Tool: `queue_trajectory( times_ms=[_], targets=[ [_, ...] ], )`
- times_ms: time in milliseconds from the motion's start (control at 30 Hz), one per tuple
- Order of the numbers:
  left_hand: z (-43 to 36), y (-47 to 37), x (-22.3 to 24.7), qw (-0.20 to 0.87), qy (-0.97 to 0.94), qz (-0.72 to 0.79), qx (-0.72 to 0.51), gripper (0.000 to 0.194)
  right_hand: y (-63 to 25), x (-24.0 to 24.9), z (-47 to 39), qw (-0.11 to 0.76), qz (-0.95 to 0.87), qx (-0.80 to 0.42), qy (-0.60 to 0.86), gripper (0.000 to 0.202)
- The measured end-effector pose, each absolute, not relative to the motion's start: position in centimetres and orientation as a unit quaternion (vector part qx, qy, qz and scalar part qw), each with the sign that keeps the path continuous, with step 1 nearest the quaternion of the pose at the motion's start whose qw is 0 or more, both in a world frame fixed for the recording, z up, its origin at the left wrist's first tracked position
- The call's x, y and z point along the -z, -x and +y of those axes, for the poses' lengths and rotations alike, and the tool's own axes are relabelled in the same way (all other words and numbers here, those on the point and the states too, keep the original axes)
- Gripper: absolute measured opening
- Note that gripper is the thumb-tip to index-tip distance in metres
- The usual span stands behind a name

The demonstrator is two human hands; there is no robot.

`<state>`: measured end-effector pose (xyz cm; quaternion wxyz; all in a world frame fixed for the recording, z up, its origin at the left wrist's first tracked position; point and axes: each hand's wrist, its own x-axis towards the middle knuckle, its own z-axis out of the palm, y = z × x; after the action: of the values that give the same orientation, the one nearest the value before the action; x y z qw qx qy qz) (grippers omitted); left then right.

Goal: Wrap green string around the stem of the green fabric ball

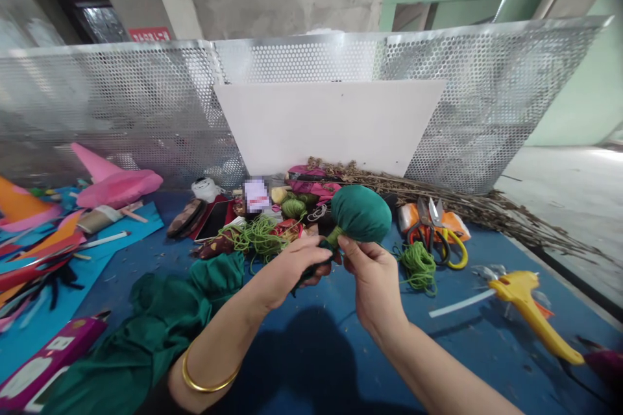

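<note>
A round, stuffed green cloth ball (361, 213) is held up over the blue table, its neck bound with light green yarn (333, 237). My left hand (299, 262) wraps round the gathered dark green cloth below the neck, and its fingertips are partly hidden. My right hand (372, 272) pinches the base of the ball beside the yarn binding. Loose green yarn (419, 267) lies to the right of my right hand, with another tangle of yarn (260, 237) behind my left hand. More green cloth (160, 311) is spread by my left forearm.
Scissors (431, 224) rest on an orange-and-white packet at the right. A yellow glue gun (528, 311) lies nearer the right edge. Dry stalks (467, 207) stretch along the back. Coloured felt pieces (53, 246), a pink hat (117, 185) and a purple device (48, 360) occupy the left.
</note>
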<state>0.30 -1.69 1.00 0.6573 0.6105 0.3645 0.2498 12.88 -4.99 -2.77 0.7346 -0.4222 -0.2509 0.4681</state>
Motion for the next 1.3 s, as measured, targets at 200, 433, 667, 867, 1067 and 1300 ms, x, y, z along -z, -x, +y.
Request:
queue_trajectory(
  times_ms=[200,433,667,867,1067,1300],
  targets=[
    [-1.4,-0.4,-0.4,0.650,-0.612,0.372,-0.254,0.037,-12.9,2.8,-4.9,0.730,-0.254,-0.470,0.426,0.029],
    [-1.1,0.1,-0.7,0.614,-0.659,0.381,-0.207,0.025,-12.6,2.9,-4.9,0.726,-0.241,-0.494,0.414,0.028],
    [-0.7,0.1,-0.3,0.656,-0.613,0.375,-0.230,0.025,-12.6,2.8,-4.9,0.731,-0.224,-0.490,0.420,0.029],
    [-1.3,0.5,-0.9,0.564,-0.680,0.412,-0.221,0.017,-12.8,3.8,-4.4,0.715,-0.250,-0.513,0.405,0.029],
    [-2.0,0.1,-1.2,0.321,-0.801,0.436,-0.257,0.027,-12.2,4.9,-4.5,0.756,-0.231,-0.508,0.342,0.028],
    [-1.9,0.3,-1.5,0.249,-0.811,0.462,-0.258,0.019,-12.1,5.3,-5.3,0.787,-0.306,-0.432,0.316,0.035]
  ],
)
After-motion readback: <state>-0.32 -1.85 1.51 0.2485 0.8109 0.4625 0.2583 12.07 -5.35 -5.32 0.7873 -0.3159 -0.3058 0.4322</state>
